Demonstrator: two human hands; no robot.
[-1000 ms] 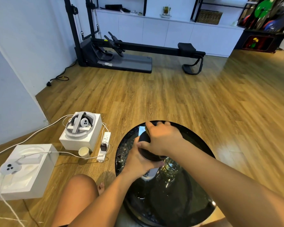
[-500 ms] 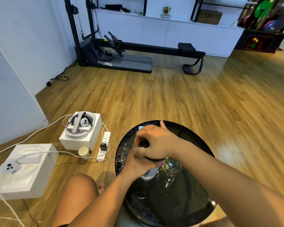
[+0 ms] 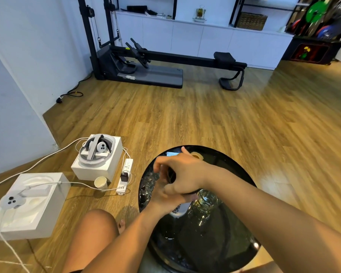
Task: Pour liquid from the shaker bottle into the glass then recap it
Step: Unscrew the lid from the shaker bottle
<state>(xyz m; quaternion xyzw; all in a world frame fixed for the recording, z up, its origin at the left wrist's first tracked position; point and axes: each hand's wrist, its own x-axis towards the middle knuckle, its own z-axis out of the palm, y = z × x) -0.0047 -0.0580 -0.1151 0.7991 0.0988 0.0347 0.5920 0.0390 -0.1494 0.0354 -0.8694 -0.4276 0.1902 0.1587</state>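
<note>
Since half a second ago the right hand (image 3: 182, 175) has rolled further counter-clockwise over the black lid (image 3: 170, 175), its fingers now blurred and spread toward nine o'clock instead of bunched on top. Those fingers curl down around the lid's rim, closed on it, with only a dark sliver of the cap showing between them. Beneath, the left hand (image 3: 170, 198) wraps the shaker bottle (image 3: 178, 209) just under the lid; its grip is closed, and only the white lower body with dark lettering shows below the palm. Touching or just beside the bottle at three o'clock stands the clear glass (image 3: 206, 200), its mouth open upward. All of it sits on the round black glossy table (image 3: 242, 174). Toward nine o'clock on the wooden floor lie a white power strip (image 3: 125, 174), a paper cup (image 3: 100, 182) and a VR headset (image 3: 96, 150) on its white box.
</note>
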